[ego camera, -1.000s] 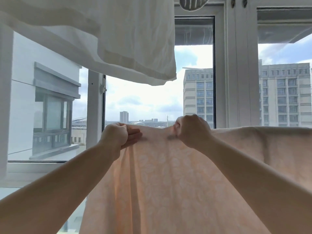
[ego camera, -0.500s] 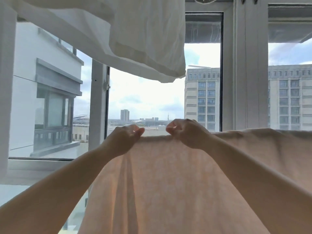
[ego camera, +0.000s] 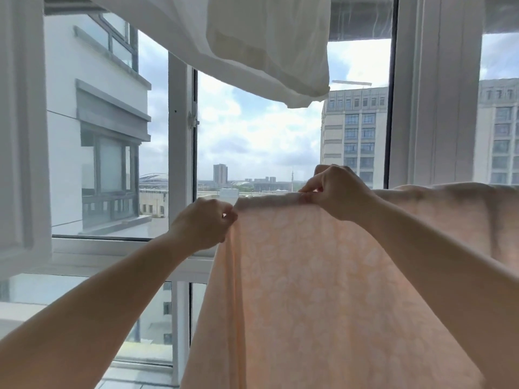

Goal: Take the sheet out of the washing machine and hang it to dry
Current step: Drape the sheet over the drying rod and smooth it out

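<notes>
The sheet (ego camera: pixel 323 290) is peach with a faint pale leaf or floral print, and it hangs in front of you, filling the lower right of the view. Its top edge runs level from your hands off to the right, draped over something you can't make out. Your left hand (ego camera: pixel 203 224) pinches the sheet's upper left corner, fingers curled tight on the cloth. Your right hand (ego camera: pixel 335 192) pinches the top edge a little further right and slightly higher, thumb and fingertips closed on the fold. A short stretch of the top edge spans between the two hands. Both forearms are bare and reach up from the bottom corners.

Above, a white cloth (ego camera: pixel 266 43) hangs down from the top, its lower corner just over the right hand but well clear of it. Behind everything is a white-framed window (ego camera: pixel 179 141). Through it you see a grey-white building (ego camera: pixel 354 133) on the right, a nearer white facade (ego camera: pixel 95 116) on the left, low skyline and cloudy sky. No readable writing or labels anywhere.
</notes>
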